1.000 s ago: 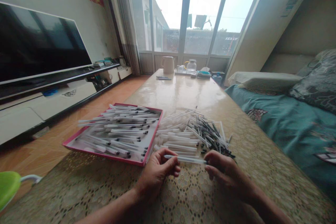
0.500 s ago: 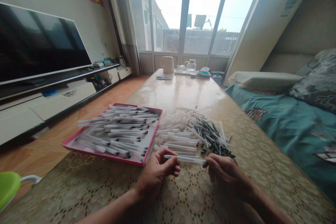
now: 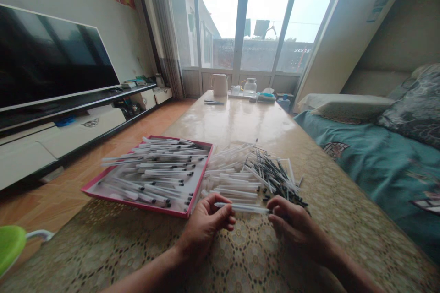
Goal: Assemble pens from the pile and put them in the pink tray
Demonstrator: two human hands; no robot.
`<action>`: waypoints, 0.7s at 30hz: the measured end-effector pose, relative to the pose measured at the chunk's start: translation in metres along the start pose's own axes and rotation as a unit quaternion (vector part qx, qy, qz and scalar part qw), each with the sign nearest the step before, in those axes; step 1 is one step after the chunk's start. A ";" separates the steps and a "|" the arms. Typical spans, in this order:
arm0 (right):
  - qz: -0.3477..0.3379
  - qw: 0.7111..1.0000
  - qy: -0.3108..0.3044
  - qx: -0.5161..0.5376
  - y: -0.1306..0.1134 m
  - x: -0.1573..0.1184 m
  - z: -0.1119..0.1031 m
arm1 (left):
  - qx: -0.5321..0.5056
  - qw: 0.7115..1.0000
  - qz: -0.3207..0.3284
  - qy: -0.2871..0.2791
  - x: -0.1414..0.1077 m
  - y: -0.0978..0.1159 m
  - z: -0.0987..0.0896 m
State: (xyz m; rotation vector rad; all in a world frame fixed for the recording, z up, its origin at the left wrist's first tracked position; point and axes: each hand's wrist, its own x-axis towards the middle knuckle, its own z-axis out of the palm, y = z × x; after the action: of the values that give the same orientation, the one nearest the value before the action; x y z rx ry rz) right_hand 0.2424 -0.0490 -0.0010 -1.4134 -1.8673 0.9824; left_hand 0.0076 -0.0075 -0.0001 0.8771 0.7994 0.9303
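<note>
A white translucent pen [image 3: 250,209] lies level between my two hands. My left hand [image 3: 211,219] pinches its pointed left end between thumb and fingers. At its dark right end, my right hand [image 3: 290,222] has thumb and forefinger closed on it. Just beyond the hands are white tubes [image 3: 235,190], and right of them a pile of thin dark refills [image 3: 275,171] with small black caps [image 3: 266,194]. To the left, a pink-rimmed tray [image 3: 189,208] holds several white pens with black ends.
The patterned table [image 3: 240,256] stretches toward the window. At its far end stand a light jug [image 3: 219,85], a glass pitcher [image 3: 250,86] and a tissue pack [image 3: 266,96]. A green stool [image 3: 12,247] is at left, a teal-covered sofa [image 3: 378,160] at right.
My right hand's fingers have shifted slightly at the pen's dark end, with the forefinger now more curled. My left hand and the pen are nearly unmoved.
</note>
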 end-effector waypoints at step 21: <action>0.004 1.000 -0.005 0.017 -0.002 0.001 0.000 | 0.011 1.000 0.001 0.007 -0.003 0.003 0.002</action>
State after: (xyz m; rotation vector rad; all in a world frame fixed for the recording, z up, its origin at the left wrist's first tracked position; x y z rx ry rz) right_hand 0.2406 -0.0487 0.0007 -1.4001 -1.8454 1.0213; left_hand 0.0072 -0.0094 0.0041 0.8928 0.8217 0.9316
